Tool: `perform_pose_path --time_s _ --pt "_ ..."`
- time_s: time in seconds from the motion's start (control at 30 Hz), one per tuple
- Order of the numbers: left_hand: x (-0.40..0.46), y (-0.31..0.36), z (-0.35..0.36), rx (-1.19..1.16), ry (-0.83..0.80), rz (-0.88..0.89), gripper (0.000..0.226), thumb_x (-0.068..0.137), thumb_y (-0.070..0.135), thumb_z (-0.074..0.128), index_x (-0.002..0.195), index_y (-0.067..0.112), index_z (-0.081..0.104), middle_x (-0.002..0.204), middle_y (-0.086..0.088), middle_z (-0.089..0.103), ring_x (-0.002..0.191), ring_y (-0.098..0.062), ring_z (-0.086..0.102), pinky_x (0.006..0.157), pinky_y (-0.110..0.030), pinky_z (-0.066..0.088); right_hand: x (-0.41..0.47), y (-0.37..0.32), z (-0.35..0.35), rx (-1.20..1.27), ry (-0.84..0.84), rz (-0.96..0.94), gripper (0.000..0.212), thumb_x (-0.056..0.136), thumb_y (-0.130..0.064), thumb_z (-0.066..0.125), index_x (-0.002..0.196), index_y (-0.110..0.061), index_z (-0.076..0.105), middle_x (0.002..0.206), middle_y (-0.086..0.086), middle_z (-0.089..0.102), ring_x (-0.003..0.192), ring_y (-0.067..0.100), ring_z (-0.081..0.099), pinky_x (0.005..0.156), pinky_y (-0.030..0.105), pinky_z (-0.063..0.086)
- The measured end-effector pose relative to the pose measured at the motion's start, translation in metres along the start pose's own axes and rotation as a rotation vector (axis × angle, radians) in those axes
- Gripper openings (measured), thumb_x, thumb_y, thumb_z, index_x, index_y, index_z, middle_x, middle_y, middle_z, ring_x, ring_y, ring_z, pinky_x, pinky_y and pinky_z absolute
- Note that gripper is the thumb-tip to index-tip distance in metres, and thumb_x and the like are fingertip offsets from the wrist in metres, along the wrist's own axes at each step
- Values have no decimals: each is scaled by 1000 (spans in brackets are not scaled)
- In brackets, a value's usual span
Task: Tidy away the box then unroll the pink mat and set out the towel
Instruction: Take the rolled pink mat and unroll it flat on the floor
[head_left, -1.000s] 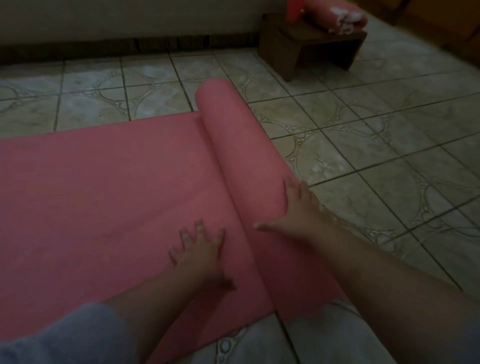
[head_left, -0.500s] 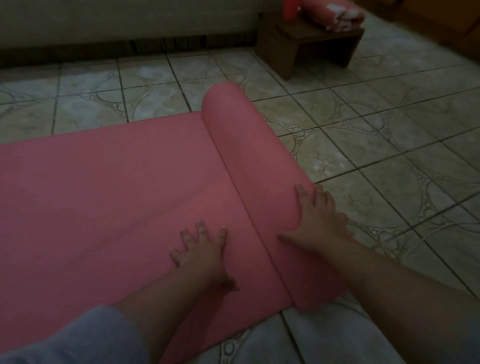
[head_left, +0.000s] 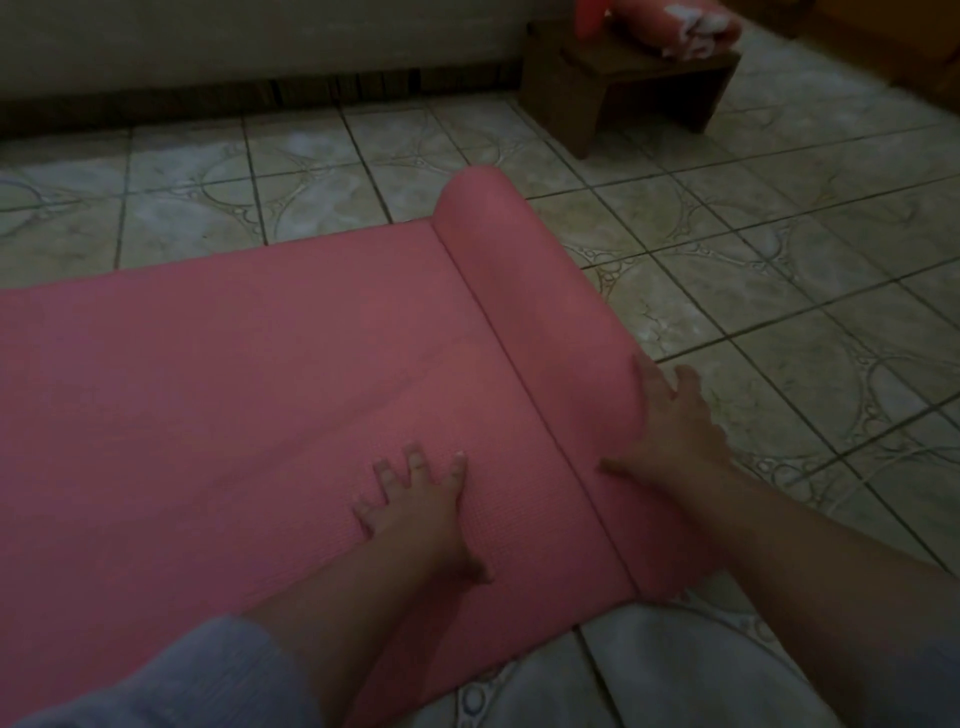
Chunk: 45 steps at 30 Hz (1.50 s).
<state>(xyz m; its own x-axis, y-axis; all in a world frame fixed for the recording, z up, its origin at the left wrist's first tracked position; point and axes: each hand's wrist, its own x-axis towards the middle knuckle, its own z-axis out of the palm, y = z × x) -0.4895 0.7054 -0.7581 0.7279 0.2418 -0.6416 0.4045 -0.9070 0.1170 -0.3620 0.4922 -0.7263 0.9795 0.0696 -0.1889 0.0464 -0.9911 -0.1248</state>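
Observation:
The pink mat lies partly unrolled across the tiled floor, flat on the left. Its remaining roll runs from the near edge toward the far wall at centre right. My left hand presses flat on the unrolled part, fingers spread. My right hand rests open against the right side of the roll, palm on it, thumb on the near face. A rolled pink and white towel lies on a low wooden stool at the top right. No box is in view.
Patterned tiles cover the floor to the right of the roll and behind the mat. A pale wall with a dark base runs along the back. A red object stands on the stool beside the towel.
The roll has moved to the right under my right hand, and more flat mat lies exposed. My left hand has stayed on the flat part.

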Motion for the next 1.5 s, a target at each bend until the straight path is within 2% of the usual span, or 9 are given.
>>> perform_pose_path --time_s 0.13,0.27,0.4,0.6,0.77,0.9,1.13,1.37,1.5 --pt "0 0 0 -7 -4 7 132 53 63 79 144 44 -15 154 -10 -31 140 -47 -20 107 -72 11 -8 -4 11 -268 81 -77 117 59 -75 63 149 -29 4 153 19 17 141 34 16 110 56 20" --pt "-1 1 -2 5 -6 1 132 53 63 79 145 44 -14 154 -10 -29 140 -47 -19 106 -72 13 -12 -19 24 -219 -116 -44 132 55 -84 59 149 -29 -16 157 24 -5 146 37 -1 109 61 14" --pt "-1 0 -2 -2 -4 8 132 53 63 79 145 43 -14 154 -11 -30 140 -47 -19 107 -72 11 -4 -14 22 -193 -169 0 129 57 -78 65 146 -37 -19 158 21 -11 146 34 -9 106 68 15" --pt "0 1 -1 -5 -9 4 133 53 62 79 144 43 -15 153 -11 -31 140 -48 -19 106 -72 10 -1 -17 26 -219 -142 -7 123 61 -69 66 147 -37 -15 157 20 1 146 35 2 103 69 22" --pt "1 0 -1 5 -8 2 133 52 63 79 144 43 -15 154 -11 -31 140 -48 -18 106 -73 10 3 -7 15 -230 83 -25 117 58 -60 68 146 -31 -3 147 18 25 131 36 32 96 55 41" --pt "2 1 0 3 -8 1 134 51 63 80 144 44 -15 154 -11 -30 140 -48 -19 105 -73 10 8 7 6 -126 225 -40 103 61 -52 65 144 -28 9 137 16 36 118 37 43 88 52 42" --pt "4 -1 2 0 9 1 134 50 63 80 143 45 -15 153 -10 -31 140 -47 -19 105 -73 11 18 11 0 -78 209 -7 92 70 -50 63 148 -27 19 148 18 25 130 37 31 98 54 34" --pt "6 -2 3 27 13 6 134 50 65 78 144 44 -16 154 -11 -29 140 -49 -16 105 -73 12 28 10 -3 -245 251 58 63 93 -19 40 151 -18 15 158 13 17 145 34 10 112 61 14" --pt "7 -2 3 36 4 16 134 51 66 78 143 44 -16 154 -11 -30 140 -49 -16 105 -73 13 29 -3 0 -269 237 -87 67 89 -27 46 151 -23 19 161 7 11 147 32 5 111 61 6"
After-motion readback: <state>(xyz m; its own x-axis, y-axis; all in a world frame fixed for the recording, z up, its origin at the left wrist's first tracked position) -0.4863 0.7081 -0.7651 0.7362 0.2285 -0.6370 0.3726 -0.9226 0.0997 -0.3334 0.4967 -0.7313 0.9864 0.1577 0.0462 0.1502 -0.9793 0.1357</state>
